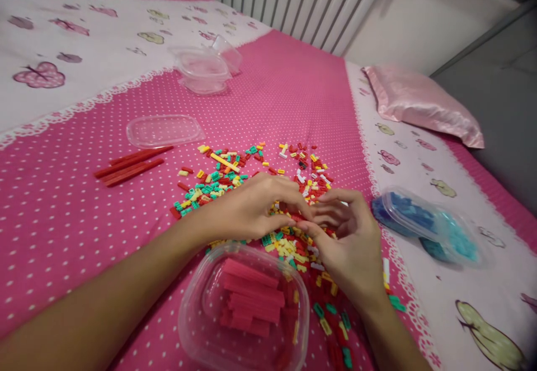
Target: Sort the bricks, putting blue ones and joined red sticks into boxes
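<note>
My left hand and my right hand meet over a scattered pile of small plastic building bricks in red, yellow, green and white. Both hands are closed in a pinch, fingertips nearly touching. Whatever lies between them is too small or hidden to name. Just below my hands is a clear plastic container holding pinkish-red strips of joined bricks. Several long red strips lie on the bedspread to the left of the pile. A yellow strip sits at the pile's far side.
The pile rests on a pink dotted bedspread. A clear lid lies at the left, with clear containers behind it. Containers of dark blue and turquoise pieces stand at the right, near a pink pillow.
</note>
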### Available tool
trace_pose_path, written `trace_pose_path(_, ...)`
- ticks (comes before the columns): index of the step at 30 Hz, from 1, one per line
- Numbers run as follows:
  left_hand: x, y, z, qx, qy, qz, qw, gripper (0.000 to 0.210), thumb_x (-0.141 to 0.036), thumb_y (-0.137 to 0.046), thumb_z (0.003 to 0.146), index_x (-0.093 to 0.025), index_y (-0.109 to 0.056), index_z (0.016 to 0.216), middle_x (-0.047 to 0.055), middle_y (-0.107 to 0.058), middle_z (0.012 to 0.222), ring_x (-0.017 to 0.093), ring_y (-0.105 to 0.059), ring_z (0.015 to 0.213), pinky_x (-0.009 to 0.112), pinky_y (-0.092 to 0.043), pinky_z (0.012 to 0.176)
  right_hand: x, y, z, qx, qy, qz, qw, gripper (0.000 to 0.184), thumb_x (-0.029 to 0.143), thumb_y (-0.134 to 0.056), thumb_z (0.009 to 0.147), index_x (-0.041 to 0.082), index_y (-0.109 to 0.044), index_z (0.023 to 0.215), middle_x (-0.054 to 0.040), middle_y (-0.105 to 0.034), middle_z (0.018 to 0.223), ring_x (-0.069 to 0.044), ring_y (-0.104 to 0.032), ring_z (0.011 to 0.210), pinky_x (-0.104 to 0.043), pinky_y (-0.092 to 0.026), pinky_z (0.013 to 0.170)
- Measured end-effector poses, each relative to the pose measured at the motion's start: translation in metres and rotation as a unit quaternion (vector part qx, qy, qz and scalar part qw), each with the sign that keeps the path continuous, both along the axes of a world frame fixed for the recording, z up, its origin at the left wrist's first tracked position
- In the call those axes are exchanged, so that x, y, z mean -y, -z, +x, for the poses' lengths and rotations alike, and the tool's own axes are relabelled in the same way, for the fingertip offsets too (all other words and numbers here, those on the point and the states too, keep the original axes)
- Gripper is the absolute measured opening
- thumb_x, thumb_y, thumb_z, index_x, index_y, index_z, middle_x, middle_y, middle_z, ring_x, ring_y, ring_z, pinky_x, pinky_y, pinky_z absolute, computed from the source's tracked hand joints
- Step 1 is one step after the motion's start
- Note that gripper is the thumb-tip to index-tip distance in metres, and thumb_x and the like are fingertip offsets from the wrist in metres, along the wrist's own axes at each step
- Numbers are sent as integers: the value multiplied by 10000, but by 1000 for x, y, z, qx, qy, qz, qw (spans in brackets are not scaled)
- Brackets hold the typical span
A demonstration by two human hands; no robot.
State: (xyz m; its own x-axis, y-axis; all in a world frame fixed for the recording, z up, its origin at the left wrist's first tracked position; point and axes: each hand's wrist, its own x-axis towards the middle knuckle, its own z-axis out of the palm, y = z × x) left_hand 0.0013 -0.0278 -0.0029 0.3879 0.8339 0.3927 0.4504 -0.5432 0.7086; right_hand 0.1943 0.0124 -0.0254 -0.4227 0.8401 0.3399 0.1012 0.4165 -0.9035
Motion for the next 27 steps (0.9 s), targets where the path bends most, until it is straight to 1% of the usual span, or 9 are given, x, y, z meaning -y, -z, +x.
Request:
trace_pose_path(3,-1,0,-7,-22,-15,-7,1000,147,-110,-677,900,-165,-746,1018,22,-752,933,133,-647,870,240,-467,788,-2,-1,3,24,-11,-6,1000,353,203,-768,819,300,-552,1081,40,-716,873,-168,-732,814,-297,-603,715)
trace_pose_path(5,-3,3,-15,-60,-72,4,996,166,-99,-648,902,-163,-726,1034,29,-742,975,153,-648,906,268,-461,820,-4,-4,7,88,-14,21,996,227,232,-675,911,294,-574,1105,10,-727,945,-186,-719,883,-345,-583,779)
trace_pose_path(8,-7,11,-26,-115,-180,23,977,208,-103,-614,894,-148,-686,1083,48,-721,1008,188,-643,926,316,-449,845,-9,-11,13,233,-63,106,964,79,191,-610,953,251,-661,955,-16,-709,950,-199,-679,902,-363,-527,805)
trace_pose_path(10,-9,16,-29,-129,-206,29,970,253,-118,-603,897,-150,-662,1141,53,-715,1022,198,-640,933,332,-445,858,-10,-16,16,302,-117,134,937,77,165,-660,920,231,-692,897,-23,-690,924,-207,-660,895,-357,-508,798)
trace_pose_path(13,-10,21,-28,-145,-183,23,972,221,-130,-614,901,-166,-675,1110,50,-714,1030,207,-626,970,341,-435,884,-10,-18,17,336,-147,138,920,88,197,-717,892,229,-719,974,-35,-678,972,-216,-650,924,-357,-508,813)
trace_pose_path(16,-11,22,-24,-160,-151,0,975,109,-128,-656,884,-173,-707,970,36,-723,955,212,-618,959,336,-432,864,-6,-14,14,337,-165,157,913,155,203,-656,939,243,-734,1066,-54,-660,1023,-221,-625,962,-372,-510,850)
trace_pose_path(19,-10,21,-21,-159,-139,1,978,73,-141,-681,879,-168,-716,937,31,-732,917,211,-619,935,331,-436,849,0,-5,7,336,-170,200,905,255,174,-571,978,262,-745,1143,-84,-624,1044,-239,-578,977,-399,-515,850)
trace_pose_path(24,-9,19,-18,-171,-151,-1,974,103,-103,-666,868,-158,-715,939,43,-729,933,214,-624,943,337,-443,872,8,6,-3,336,-150,273,889,378,173,-567,974,233,-656,1336,-147,-585,1190,-292,-509,1076,-477,-513,917)
trace_pose_path(27,-9,19,-18,-173,-183,-4,968,114,-128,-651,884,-160,-717,970,62,-723,953,229,-633,955,357,-446,876,11,9,-5,358,-155,310,867,467,162,-595,957,296,-597,1404,-135,-558,1333,-319,-465,1142,-525,-491,953)
